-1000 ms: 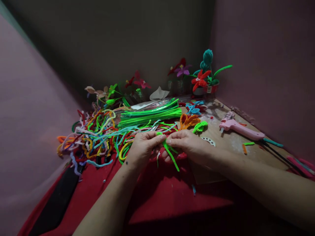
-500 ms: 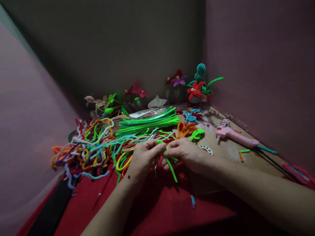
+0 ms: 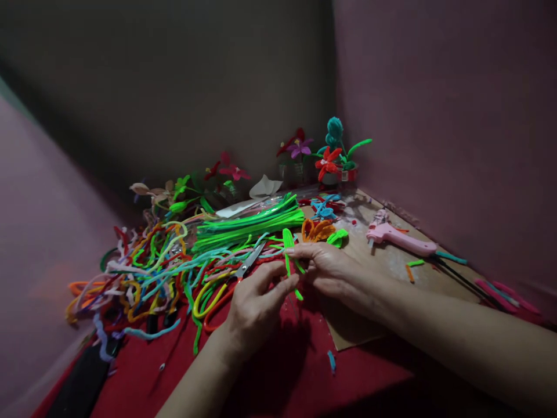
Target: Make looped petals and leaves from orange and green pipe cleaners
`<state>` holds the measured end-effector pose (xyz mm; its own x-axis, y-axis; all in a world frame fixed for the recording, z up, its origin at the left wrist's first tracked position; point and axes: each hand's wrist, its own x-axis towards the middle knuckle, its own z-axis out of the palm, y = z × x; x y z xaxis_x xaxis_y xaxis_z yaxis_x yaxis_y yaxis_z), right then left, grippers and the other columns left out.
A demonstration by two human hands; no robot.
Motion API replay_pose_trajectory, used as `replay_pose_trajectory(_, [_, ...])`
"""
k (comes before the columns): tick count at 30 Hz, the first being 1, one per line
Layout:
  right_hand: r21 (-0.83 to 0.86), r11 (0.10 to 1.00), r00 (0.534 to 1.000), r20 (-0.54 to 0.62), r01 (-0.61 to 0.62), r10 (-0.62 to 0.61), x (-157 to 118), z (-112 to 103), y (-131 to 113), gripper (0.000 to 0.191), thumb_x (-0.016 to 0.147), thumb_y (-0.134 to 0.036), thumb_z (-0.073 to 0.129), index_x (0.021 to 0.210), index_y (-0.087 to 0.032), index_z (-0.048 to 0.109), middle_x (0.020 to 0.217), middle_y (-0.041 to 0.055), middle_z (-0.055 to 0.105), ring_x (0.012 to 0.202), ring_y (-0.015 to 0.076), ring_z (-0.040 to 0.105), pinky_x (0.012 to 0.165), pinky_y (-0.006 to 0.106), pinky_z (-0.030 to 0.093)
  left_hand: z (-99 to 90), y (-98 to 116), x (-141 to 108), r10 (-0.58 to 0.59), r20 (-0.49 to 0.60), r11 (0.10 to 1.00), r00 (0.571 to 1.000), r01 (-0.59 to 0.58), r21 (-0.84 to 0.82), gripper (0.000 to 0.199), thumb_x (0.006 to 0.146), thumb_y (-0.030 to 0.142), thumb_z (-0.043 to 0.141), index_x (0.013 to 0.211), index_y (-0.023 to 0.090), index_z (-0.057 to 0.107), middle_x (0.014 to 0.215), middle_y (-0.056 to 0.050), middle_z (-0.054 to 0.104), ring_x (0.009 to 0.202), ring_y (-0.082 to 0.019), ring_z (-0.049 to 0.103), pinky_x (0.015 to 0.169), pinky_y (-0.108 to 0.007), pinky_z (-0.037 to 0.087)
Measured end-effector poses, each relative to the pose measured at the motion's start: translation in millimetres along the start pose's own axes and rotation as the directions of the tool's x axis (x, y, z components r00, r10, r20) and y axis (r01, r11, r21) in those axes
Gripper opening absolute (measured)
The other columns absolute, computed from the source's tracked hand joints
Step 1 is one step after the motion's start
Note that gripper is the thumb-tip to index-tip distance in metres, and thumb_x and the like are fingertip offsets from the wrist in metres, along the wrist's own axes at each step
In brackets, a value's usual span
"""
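Observation:
A bright green pipe cleaner (image 3: pixel 288 237), folded into a narrow leaf-like loop at its top, stands upright between my hands. My right hand (image 3: pixel 337 270) pinches it just below the loop. Lower down, the fingers of my left hand (image 3: pixel 261 302) are closed around its stem, and a loose green end pokes out beneath them. Behind my left hand lie scissors (image 3: pixel 249 262) with orange and yellow handles, their blades towards the back. Close beyond my right hand are an orange pipe-cleaner flower piece (image 3: pixel 317 230) and a green looped piece (image 3: pixel 337 238).
Tangled coloured pipe cleaners (image 3: pixel 143 273) spread over the left side. A green bundle (image 3: pixel 252 223) lies at the middle back, with finished flowers (image 3: pixel 328 162) behind. On the board (image 3: pixel 354 334) at right rests a pink glue gun (image 3: pixel 400 238). Red cloth (image 3: pixel 278 371) covers the front.
My right hand has moved up along the green pipe cleaner, whose folded loop now points upward. My left hand has shifted lower, uncovering the scissors. The whole view has swung slightly right.

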<state>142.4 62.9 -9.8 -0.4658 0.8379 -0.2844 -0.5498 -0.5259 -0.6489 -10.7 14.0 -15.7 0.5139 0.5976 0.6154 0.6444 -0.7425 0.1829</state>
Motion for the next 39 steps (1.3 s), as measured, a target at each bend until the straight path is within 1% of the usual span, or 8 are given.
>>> replay_pose_trajectory(3, [-0.051, 0.995, 0.996, 0.038, 0.085, -0.083, -1.9, -0.6, 1.9, 0.019, 0.049, -0.012, 0.069, 0.054, -0.013, 0.052, 0.05, -0.0038, 0.048, 0.048, 0.0066, 0.039, 0.045, 0.022, 0.026, -3.9, 8.4, 8.6, -0.041, 0.007, 0.993, 0.999, 0.042, -0.112, 0.021, 0.078, 0.011, 0.054, 0.088, 0.023, 0.069, 0.092, -0.008, 0.066, 0.084, -0.015, 0.06, 0.072, -0.024, 0.047])
replay_pose_trajectory(6, [-0.156, 0.974, 0.983, 0.105, 0.165, -0.15, -3.5, -2.4, 5.2, 0.019, 0.053, -0.017, 0.07, 0.053, -0.013, 0.051, 0.049, -0.0046, 0.045, 0.046, 0.0056, 0.036, 0.045, 0.022, 0.023, -8.2, 16.1, 13.8, -0.21, 0.002, 0.94, 0.978, 0.202, -0.277, 0.016, 0.076, 0.014, 0.058, 0.085, 0.023, 0.069, 0.081, -0.004, 0.067, 0.075, -0.014, 0.061, 0.069, -0.023, 0.047])
replay_pose_trajectory(10, [-0.234, 0.948, 0.971, 0.149, 0.216, -0.185, -4.3, -3.3, 9.2, 0.017, 0.058, -0.019, 0.066, 0.052, -0.013, 0.051, 0.047, -0.005, 0.042, 0.045, 0.0051, 0.032, 0.044, 0.023, 0.02, -13.8, 22.0, 13.5, -0.485, -0.072, 0.77, 0.872, 0.386, -0.509, 0.011, 0.072, 0.017, 0.064, 0.081, 0.024, 0.065, 0.069, 0.003, 0.062, 0.059, -0.01, 0.055, 0.058, -0.021, 0.045])
replay_pose_trajectory(13, [-0.292, 0.925, 0.968, 0.119, 0.245, -0.219, -4.0, -2.9, 10.2, 0.016, 0.058, -0.017, 0.062, 0.048, -0.014, 0.05, 0.044, -0.0054, 0.04, 0.043, 0.0053, 0.031, 0.043, 0.023, 0.019, -19.4, 24.8, 14.4, -0.556, -0.1, 0.742, 0.825, 0.439, -0.507, 0.005, 0.075, 0.019, 0.06, 0.074, 0.023, 0.064, 0.064, 0.003, 0.059, 0.055, -0.009, 0.051, 0.053, -0.02, 0.042])
replay_pose_trajectory(17, [-0.42, 0.871, 0.967, 0.097, 0.254, -0.235, -4.7, -3.3, 9.3, 0.017, 0.06, -0.016, 0.059, 0.046, -0.015, 0.049, 0.041, -0.0062, 0.038, 0.04, 0.0058, 0.031, 0.041, 0.023, 0.02, -25.7, 24.9, 18.4, -0.443, -0.152, 0.882, 0.884, 0.399, -0.25, 0.007, 0.077, 0.017, 0.056, 0.079, 0.02, 0.062, 0.073, 0.0, 0.061, 0.066, -0.011, 0.055, 0.063, -0.021, 0.043])
replay_pose_trajectory(22, [-0.599, 0.75, 0.956, 0.104, 0.281, -0.275, -7.0, -4.3, 6.9, 0.02, 0.06, -0.018, 0.057, 0.045, -0.015, 0.045, 0.042, -0.0071, 0.032, 0.041, 0.0052, 0.027, 0.041, 0.022, 0.018, -20.6, 15.9, 17.0, -0.16, -0.056, 0.979, 0.986, 0.166, 0.117, 0.011, 0.081, 0.015, 0.049, 0.078, 0.017, 0.059, 0.071, -0.003, 0.059, 0.066, -0.013, 0.055, 0.062, -0.023, 0.042])
replay_pose_trajectory(31, [-0.772, 0.513, 0.896, 0.16, 0.376, -0.415, -11.4, -1.9, 6.2, 0.018, 0.065, -0.016, 0.051, 0.047, -0.014, 0.048, 0.046, -0.0053, 0.036, 0.048, 0.0069, 0.032, 0.047, 0.022, 0.025, -5.5, 13.9, 12.0, -0.098, 0.009, 0.918, 0.995, 0.086, 0.387, 0.016, 0.084, 0.014, 0.044, 0.074, 0.015, 0.057, 0.065, -0.003, 0.054, 0.059, -0.013, 0.052, 0.055, -0.024, 0.038])
replay_pose_trajectory(39, [-0.791, 0.306, 0.76, 0.284, 0.53, -0.584, -12.9, -1.8, 14.3, 0.022, 0.069, -0.011, 0.049, 0.048, -0.015, 0.045, 0.048, -0.0054, 0.034, 0.05, 0.0068, 0.032, 0.049, 0.02, 0.026, 3.3, 27.4, 14.2, -0.101, 0.012, 0.803, 0.995, 0.074, 0.592, 0.016, 0.08, 0.012, 0.047, 0.065, 0.017, 0.052, 0.062, -0.002, 0.05, 0.054, -0.015, 0.049, 0.047, -0.027, 0.032])
